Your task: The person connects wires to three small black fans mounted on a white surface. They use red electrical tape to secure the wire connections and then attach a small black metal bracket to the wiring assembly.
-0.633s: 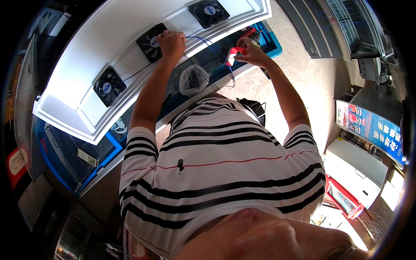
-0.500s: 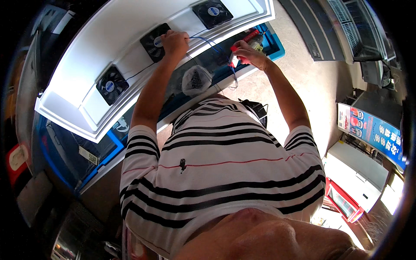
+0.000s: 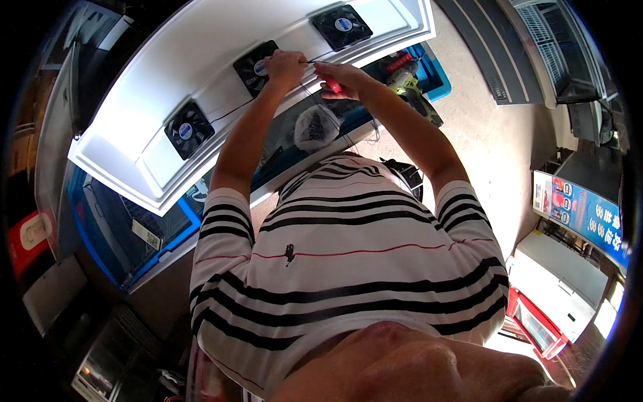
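My left hand (image 3: 287, 70) is closed on a thin dark wire (image 3: 311, 62) beside the middle black fan (image 3: 248, 72). My right hand (image 3: 349, 79) has its fingertips close to the same wire, just right of the left hand. A red-handled tool (image 3: 333, 85) sits in its palm, and the fingers hide what kind it is. The middle fan, a left fan (image 3: 189, 131) and a right fan (image 3: 342, 27) are set in a long white panel (image 3: 151, 87). Loose wires (image 3: 372, 134) hang below the right hand.
Under the panel is a blue-framed glass-topped cabinet (image 3: 175, 231). On it are a clear plastic bag (image 3: 316, 127) with something dark inside, a yellow-green power tool (image 3: 404, 82) and a red object (image 3: 400, 63). White cabinets (image 3: 559, 275) stand at the right.
My right hand has moved left from near the blue frame to beside my left hand, bringing the red-handled tool. The power tool shows more fully. My left hand stays by the middle fan.
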Motion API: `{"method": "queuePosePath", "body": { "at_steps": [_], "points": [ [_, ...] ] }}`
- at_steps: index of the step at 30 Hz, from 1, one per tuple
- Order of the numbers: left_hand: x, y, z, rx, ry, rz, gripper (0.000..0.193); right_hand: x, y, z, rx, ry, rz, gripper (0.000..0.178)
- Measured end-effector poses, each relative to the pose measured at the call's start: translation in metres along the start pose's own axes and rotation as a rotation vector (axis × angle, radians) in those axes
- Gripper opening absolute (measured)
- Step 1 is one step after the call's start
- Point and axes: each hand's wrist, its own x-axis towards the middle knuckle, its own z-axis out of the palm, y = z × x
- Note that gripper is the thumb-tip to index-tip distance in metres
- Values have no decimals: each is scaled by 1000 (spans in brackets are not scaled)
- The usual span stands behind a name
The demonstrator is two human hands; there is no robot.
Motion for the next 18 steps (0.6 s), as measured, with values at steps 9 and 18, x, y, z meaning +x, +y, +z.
{"method": "queuePosePath", "body": {
  "at_steps": [9, 18],
  "points": [
    [14, -5, -2, 48, -88, 40, 22, 17, 6, -21, 101, -191, -45, 44],
    [19, -9, -5, 20, -158, 30, 22, -6, -11, -14, -241, 15, -22, 54]
  ]
}}
